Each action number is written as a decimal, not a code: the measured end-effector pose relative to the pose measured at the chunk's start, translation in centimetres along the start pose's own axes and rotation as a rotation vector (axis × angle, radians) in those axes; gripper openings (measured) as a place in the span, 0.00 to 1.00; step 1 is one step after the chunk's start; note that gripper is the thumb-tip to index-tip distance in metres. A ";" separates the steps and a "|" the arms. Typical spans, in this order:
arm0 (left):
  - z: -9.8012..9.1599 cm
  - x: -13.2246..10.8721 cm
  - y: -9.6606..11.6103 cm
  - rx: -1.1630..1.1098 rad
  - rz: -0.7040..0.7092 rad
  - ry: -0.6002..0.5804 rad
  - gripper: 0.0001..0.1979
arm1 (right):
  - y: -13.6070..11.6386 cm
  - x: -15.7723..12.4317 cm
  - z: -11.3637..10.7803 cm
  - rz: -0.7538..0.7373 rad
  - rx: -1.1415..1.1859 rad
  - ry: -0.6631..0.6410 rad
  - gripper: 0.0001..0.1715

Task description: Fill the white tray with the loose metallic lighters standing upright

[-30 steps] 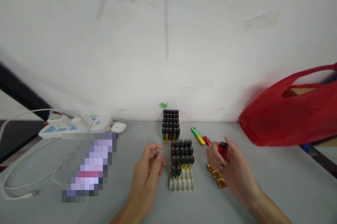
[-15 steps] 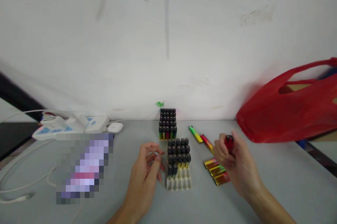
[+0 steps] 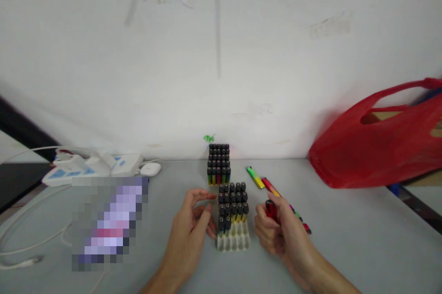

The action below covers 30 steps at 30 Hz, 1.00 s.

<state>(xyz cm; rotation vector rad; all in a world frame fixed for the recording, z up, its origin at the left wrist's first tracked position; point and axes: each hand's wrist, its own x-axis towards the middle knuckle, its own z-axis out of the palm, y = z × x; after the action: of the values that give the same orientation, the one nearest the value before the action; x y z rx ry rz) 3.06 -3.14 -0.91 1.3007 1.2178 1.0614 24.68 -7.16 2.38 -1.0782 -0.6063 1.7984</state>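
My right hand (image 3: 285, 234) is closed round a red lighter (image 3: 271, 210), its dark end up, just right of a white slotted tray (image 3: 233, 242). Black-topped lighters (image 3: 234, 196) stand upright in the tray's back rows, and two stand at the left of the row in front of them. The nearest slots hold nothing. Along the tray's left side rests my left hand (image 3: 193, 222), fingers curved and apart with nothing in them; its fingertips are at the tray edge, and I cannot tell if they touch. Behind stands a full block of similar lighters (image 3: 218, 164).
A green-yellow lighter (image 3: 255, 177) and a red-yellow lighter (image 3: 270, 186) lie on the grey table (image 3: 186, 280); more are partly hidden behind my right hand. A red bag (image 3: 376, 147) stands at right. At left are a power strip (image 3: 127, 164), white cables and a blurred-out phone-like object (image 3: 113, 220).
My right hand has moved left with the red lighter, from above the loose lighters to beside the tray. My left hand has stayed almost in place.
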 end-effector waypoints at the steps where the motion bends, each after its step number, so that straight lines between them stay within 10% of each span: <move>1: 0.0 0.0 0.0 -0.005 -0.002 0.001 0.17 | 0.2 0.1 -0.1 0.009 0.008 0.012 0.42; 30: 0.0 0.0 -0.3 0.004 -0.006 -0.048 0.16 | 1.3 0.0 -0.5 0.046 -0.012 -0.038 0.34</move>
<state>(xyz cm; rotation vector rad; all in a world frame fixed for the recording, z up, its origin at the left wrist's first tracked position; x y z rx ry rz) 3.00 -3.17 -1.20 1.3174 1.1876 1.0178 24.47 -7.79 1.12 -1.0761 -0.6200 1.8605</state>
